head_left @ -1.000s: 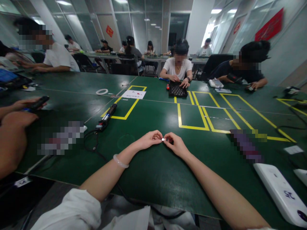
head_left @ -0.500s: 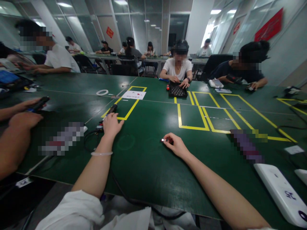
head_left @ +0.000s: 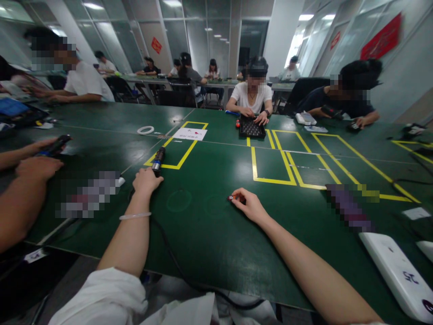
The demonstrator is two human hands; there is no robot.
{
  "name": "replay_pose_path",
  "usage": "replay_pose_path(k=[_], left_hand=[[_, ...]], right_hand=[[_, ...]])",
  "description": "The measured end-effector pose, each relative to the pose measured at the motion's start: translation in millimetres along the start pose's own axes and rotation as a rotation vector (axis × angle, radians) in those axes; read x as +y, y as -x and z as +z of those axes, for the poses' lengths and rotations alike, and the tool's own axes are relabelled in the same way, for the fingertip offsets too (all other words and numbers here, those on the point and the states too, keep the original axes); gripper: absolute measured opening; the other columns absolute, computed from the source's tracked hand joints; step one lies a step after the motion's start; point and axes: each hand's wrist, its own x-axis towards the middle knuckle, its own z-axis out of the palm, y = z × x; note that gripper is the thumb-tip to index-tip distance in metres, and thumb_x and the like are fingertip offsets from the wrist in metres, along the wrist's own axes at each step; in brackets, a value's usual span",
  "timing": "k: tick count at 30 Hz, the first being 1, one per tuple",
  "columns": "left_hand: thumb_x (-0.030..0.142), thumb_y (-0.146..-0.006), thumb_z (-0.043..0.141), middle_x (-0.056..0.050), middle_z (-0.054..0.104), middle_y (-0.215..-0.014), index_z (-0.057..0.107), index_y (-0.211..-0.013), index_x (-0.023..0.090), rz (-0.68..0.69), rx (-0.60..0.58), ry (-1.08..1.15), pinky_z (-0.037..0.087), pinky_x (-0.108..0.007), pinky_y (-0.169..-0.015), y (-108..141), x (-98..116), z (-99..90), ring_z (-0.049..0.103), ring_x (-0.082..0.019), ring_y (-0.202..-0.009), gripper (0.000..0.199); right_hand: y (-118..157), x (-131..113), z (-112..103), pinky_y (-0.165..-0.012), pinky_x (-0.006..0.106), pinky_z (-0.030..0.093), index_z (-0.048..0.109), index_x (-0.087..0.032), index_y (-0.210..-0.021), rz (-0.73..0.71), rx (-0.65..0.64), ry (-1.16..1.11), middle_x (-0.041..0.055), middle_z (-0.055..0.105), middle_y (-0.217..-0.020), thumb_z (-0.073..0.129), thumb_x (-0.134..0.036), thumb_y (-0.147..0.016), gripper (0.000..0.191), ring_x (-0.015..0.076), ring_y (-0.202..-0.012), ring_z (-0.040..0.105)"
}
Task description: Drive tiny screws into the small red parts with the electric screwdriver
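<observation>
My left hand (head_left: 146, 181) rests low over the table at the near end of a dark cylindrical tool (head_left: 158, 159) with a blue band and a silvery section. Its fingers curl downward, and whatever lies beneath them is hidden. My right hand (head_left: 248, 203) is closed in a pinch, holding a small red piece (head_left: 232, 198) with a pale part just above the green table (head_left: 206, 243). That piece is too small to name more exactly.
Yellow tape outlines (head_left: 274, 181) mark the table. A white power bank-like device (head_left: 394, 271) lies at right. A paper sheet (head_left: 190, 134) and white ring (head_left: 145, 130) lie farther back. Opposite, a person handles a black tray (head_left: 252, 128). Another person's arms (head_left: 37, 174) are at left.
My left hand has drawn back toward me and slightly left, uncovering the blue band and silvery part of the cylindrical tool. My right hand stays in place with the red piece.
</observation>
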Motion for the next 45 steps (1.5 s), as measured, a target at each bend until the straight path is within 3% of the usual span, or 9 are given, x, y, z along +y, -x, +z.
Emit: replay_pose_path(k=[5,10,17,22,29,40,45], left_hand=[[0.052,-0.076,0.060,-0.021,0.055,-0.123,0.056,-0.123,0.012,0.071,-0.020,0.007,0.051,-0.043,-0.084,12.1,20.2,-2.0,0.058,-0.036,-0.109,0.061],[0.051,-0.077,0.058,-0.018,0.058,-0.118,0.058,-0.120,0.015,0.241,-0.008,0.005,0.051,-0.041,-0.081,33.9,55.0,2.9,0.060,-0.033,-0.104,0.056],[0.047,-0.080,0.059,-0.014,0.057,-0.119,0.050,-0.129,0.017,0.619,0.028,0.059,0.049,-0.035,-0.083,94.6,118.2,13.2,0.057,-0.028,-0.106,0.058],[0.042,-0.083,0.060,-0.013,0.055,-0.123,0.045,-0.134,0.016,0.857,0.019,0.139,0.047,-0.036,-0.089,137.4,148.5,18.3,0.053,-0.027,-0.110,0.060],[0.037,-0.081,0.062,-0.012,0.050,-0.133,0.038,-0.140,0.016,1.032,-0.045,0.213,0.046,-0.037,-0.096,159.1,157.2,21.0,0.050,-0.027,-0.115,0.068],[0.040,-0.083,0.061,-0.011,0.046,-0.135,0.034,-0.143,0.022,1.006,-0.107,0.239,0.049,-0.036,-0.092,159.6,155.2,18.9,0.051,-0.026,-0.116,0.069],[0.044,-0.083,0.062,-0.012,0.046,-0.135,0.034,-0.143,0.023,1.020,-0.096,0.248,0.048,-0.036,-0.093,159.9,154.0,19.3,0.051,-0.026,-0.117,0.070]], right_hand=[[0.1,0.0,0.5,-0.066,0.024,0.042,0.061,-0.019,-0.098,0.009,0.001,-0.011,0.0002,0.062,-0.078,0.059,-0.028,-0.088,0.014,0.0132,-0.069,0.056],[-0.6,-0.1,1.1,-0.065,0.024,0.042,0.061,-0.018,-0.098,0.003,0.009,-0.005,0.0003,0.060,-0.078,0.060,-0.028,-0.088,0.014,0.0129,-0.068,0.055],[-1.5,0.3,1.3,-0.064,0.025,0.042,0.060,-0.019,-0.095,-0.029,0.026,-0.001,0.0005,0.059,-0.079,0.060,-0.025,-0.087,0.011,0.0130,-0.068,0.055],[-1.4,4.3,2.3,-0.064,0.025,0.043,0.057,-0.019,-0.097,-0.040,0.077,0.010,-0.0004,0.058,-0.079,0.059,-0.024,-0.086,0.013,0.0129,-0.067,0.054],[-0.2,5.3,4.2,-0.062,0.024,0.042,0.054,-0.020,-0.091,-0.093,0.070,0.119,-0.0006,0.055,-0.081,0.058,-0.022,-0.084,0.008,0.0124,-0.064,0.051],[0.2,5.8,-0.5,-0.070,0.026,0.045,0.059,-0.020,-0.095,-0.153,0.011,0.144,0.0026,0.061,-0.089,0.058,-0.019,-0.085,0.010,0.0147,-0.074,0.057],[-0.5,4.1,0.4,-0.076,0.028,0.046,0.062,-0.021,-0.095,-0.146,0.038,0.178,0.0056,0.059,-0.102,0.057,-0.021,-0.087,0.010,0.0162,-0.083,0.058]])
